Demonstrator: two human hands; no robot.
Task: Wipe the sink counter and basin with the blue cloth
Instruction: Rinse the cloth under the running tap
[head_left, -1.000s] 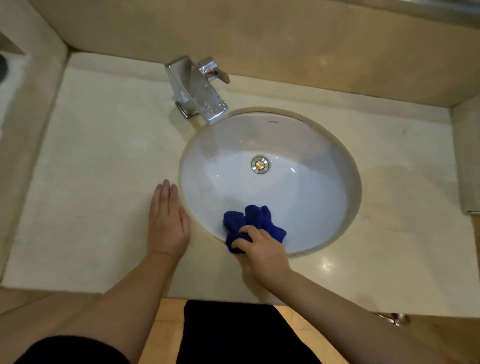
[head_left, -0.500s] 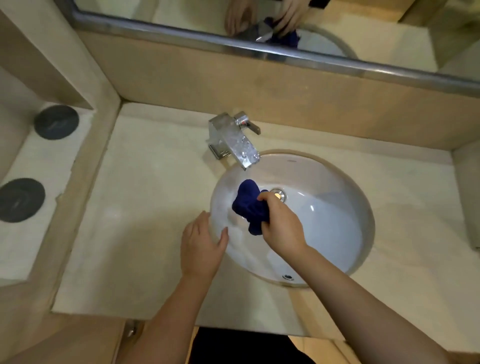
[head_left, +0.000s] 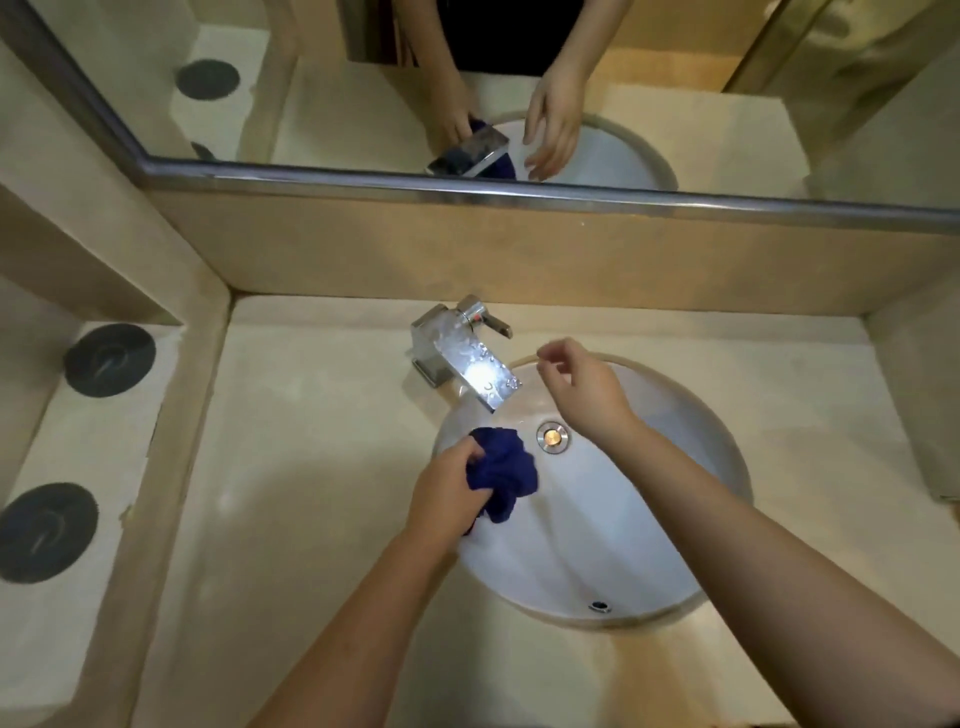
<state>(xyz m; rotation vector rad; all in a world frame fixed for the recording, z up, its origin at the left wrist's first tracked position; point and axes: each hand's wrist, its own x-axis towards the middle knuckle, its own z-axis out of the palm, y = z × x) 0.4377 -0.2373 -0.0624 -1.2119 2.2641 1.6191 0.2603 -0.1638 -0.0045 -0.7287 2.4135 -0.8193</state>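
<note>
Two hands (head_left: 447, 499) (head_left: 587, 395), one cloth (head_left: 506, 467), one faucet (head_left: 462, 358), perhaps two discs (head_left: 109, 360) (head_left: 47, 531).

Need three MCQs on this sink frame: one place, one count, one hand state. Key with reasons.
1. Where is the blue cloth?
A) on the counter
B) inside the basin
C) draped over the faucet

2. How many dark round discs lie on the side ledge?
A) one
B) two
C) four

3. What is the right hand doing?
A) gripping the cloth
B) pressing flat on the counter
C) hovering empty over the basin

Key: 1B, the left hand grips it beside the drain; 2B, one nearer, one farther; 3C, its fingers hold nothing.
</note>
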